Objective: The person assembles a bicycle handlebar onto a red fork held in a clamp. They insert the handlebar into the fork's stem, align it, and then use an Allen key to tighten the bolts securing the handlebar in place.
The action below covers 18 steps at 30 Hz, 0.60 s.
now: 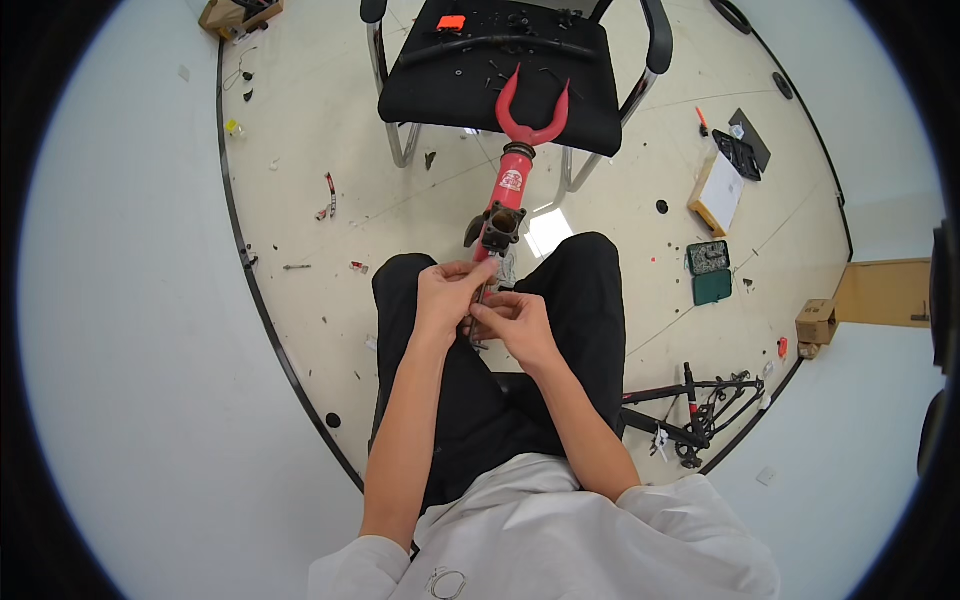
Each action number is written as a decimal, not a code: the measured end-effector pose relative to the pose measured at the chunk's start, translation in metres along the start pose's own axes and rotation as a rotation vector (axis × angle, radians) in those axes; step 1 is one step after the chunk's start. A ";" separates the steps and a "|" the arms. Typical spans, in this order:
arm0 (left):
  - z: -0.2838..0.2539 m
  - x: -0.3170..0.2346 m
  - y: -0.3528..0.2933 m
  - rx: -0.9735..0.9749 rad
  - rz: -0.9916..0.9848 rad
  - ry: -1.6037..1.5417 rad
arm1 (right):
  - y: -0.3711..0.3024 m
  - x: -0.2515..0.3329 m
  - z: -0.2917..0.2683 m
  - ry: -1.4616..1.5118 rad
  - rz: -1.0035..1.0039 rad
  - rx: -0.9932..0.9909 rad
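Between my knees a red bicycle frame stands with its pink-red fork (534, 133) pointing away from me, the prongs reaching over the chair seat. A dark stem clamp (501, 226) with a square open face sits at the near end of the red head tube (511, 180). Just below that clamp, my left hand (450, 292) is closed in a pinch around the upper end of a thin metal hex key (480, 300). My right hand (518, 322) pinches the same key lower down, its bent end showing beneath the fingers. The fingers hide where the key's tip meets the clamp.
Ahead stands a black chair (440, 98) bearing a dark handlebar (480, 43), an orange item (452, 22) and small loose parts. To the right lie a green case (712, 288), a white-topped box (717, 195) and a black bike frame (690, 412). Scattered bits litter the left floor.
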<state>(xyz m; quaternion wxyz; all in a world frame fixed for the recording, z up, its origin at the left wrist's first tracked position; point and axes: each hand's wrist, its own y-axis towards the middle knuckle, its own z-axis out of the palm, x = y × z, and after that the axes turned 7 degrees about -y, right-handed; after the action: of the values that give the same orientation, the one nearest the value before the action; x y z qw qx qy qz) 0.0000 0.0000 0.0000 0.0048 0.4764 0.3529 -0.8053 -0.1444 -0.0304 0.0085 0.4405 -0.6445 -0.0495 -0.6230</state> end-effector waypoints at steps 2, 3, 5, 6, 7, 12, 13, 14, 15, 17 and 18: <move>-0.002 -0.006 -0.003 0.048 -0.087 -0.095 | -0.003 0.002 -0.002 0.095 0.035 0.022; -0.004 -0.015 -0.006 0.105 -0.130 -0.094 | 0.000 0.003 -0.003 0.118 0.030 0.057; -0.007 -0.030 -0.010 0.220 -0.219 -0.095 | 0.009 0.004 -0.006 0.161 0.020 0.127; -0.007 -0.028 -0.010 0.237 -0.217 -0.145 | 0.009 0.002 -0.007 0.167 0.022 0.138; -0.005 -0.024 -0.009 0.191 -0.207 -0.148 | 0.009 -0.001 -0.010 0.173 0.024 0.149; -0.009 -0.013 0.001 0.101 -0.243 -0.145 | 0.009 -0.005 -0.007 0.095 0.002 0.080; -0.008 -0.010 0.002 0.071 -0.186 -0.134 | 0.007 -0.002 -0.005 0.001 -0.008 0.045; -0.006 -0.007 0.003 0.041 -0.129 -0.122 | 0.005 0.002 -0.002 -0.094 -0.019 0.009; -0.002 -0.006 0.002 0.012 -0.074 -0.110 | 0.003 0.006 0.000 -0.085 0.000 -0.028; 0.002 -0.004 0.000 -0.026 -0.033 -0.091 | 0.000 0.012 0.005 -0.068 0.038 -0.103; 0.004 -0.004 0.000 -0.042 -0.014 -0.079 | 0.001 0.011 0.005 -0.062 0.029 -0.120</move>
<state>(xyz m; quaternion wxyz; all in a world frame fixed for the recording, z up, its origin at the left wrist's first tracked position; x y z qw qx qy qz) -0.0013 -0.0036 0.0048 0.0231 0.4414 0.3725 -0.8160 -0.1380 -0.0329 0.0179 0.4084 -0.6893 -0.0161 -0.5982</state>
